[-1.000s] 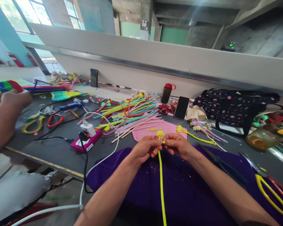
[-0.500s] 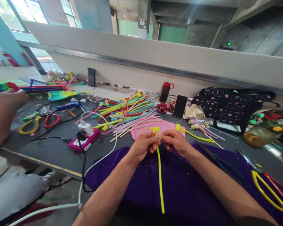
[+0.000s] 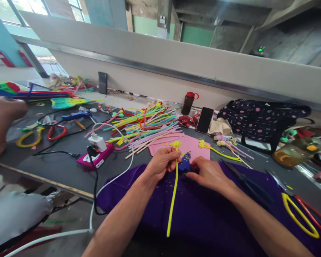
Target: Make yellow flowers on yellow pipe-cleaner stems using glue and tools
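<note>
My left hand (image 3: 164,162) is closed in a pinch around a yellow pipe cleaner (image 3: 172,200). Its long tail hangs down over the purple cloth (image 3: 147,207), and a fluffy yellow knotted head (image 3: 176,144) sticks up above my fingers. Just to the right, my right hand (image 3: 208,171) has its thumb and fingers curled about a raised, blue-looking fold of the cloth dotted with yellow bits; the fingertips are partly hidden. Behind both hands lies a pink sheet (image 3: 195,144). A second yellow pipe cleaner with a knotted head (image 3: 201,144) rests at its right edge.
Many coloured pipe cleaners (image 3: 147,125) are heaped behind the hands. Scissors (image 3: 296,210) and dark pliers (image 3: 246,182) lie at right. A purple power strip (image 3: 96,157) with cables stands left. Another person's hand (image 3: 5,110) works at far left. A phone (image 3: 204,120) leans at the back.
My right hand has parted from the left hand's pinch and moved slightly right and down to the cloth, where a blue fold now shows. The hanging yellow tail has swung left.
</note>
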`<state>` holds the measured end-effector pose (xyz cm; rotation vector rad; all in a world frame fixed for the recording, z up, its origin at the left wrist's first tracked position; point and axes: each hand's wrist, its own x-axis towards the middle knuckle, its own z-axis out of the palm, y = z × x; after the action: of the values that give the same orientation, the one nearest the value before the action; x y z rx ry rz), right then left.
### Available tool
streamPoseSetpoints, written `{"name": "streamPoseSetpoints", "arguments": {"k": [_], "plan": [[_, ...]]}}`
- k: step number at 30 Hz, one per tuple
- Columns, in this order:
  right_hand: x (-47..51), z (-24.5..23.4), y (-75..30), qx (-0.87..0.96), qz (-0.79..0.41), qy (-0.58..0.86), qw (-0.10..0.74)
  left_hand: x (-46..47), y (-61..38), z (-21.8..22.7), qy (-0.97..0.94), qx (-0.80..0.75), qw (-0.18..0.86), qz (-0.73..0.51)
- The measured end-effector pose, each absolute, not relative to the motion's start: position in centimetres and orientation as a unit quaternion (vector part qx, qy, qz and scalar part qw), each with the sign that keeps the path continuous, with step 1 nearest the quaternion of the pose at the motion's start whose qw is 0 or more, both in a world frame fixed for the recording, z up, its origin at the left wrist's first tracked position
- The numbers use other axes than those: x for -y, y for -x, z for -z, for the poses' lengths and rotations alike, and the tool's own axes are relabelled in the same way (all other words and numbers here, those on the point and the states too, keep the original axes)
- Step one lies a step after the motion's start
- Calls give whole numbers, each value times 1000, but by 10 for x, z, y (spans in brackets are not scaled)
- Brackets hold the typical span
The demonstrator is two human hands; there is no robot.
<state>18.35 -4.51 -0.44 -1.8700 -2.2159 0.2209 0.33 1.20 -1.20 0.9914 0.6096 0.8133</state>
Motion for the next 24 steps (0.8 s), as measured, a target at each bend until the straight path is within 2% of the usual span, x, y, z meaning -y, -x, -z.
{"name": "streamPoseSetpoints", "arguments": {"k": [3,7,10,12,15,17,20,24], "plan": [[51,13,-181,760,-20,648,44,-12,-2,11,-453,-274,759,-379],[45,16,-181,756,-29,652,44,-13,-1,12,-446,-289,752,-391],[39,10,-194,729,-108,664,123,-15,0,13,-440,-300,750,-392],[38,3,-205,702,-215,644,215,-16,0,14,-435,-309,749,-392],[43,-6,-215,621,-415,545,382,-17,0,16,-428,-320,745,-400],[49,-9,-213,568,-494,468,463,-17,0,17,-429,-325,740,-404],[62,-11,-199,526,-546,405,511,-17,0,18,-444,-332,727,-406],[74,-9,-177,514,-562,396,514,-17,-2,20,-462,-352,701,-414]]}}
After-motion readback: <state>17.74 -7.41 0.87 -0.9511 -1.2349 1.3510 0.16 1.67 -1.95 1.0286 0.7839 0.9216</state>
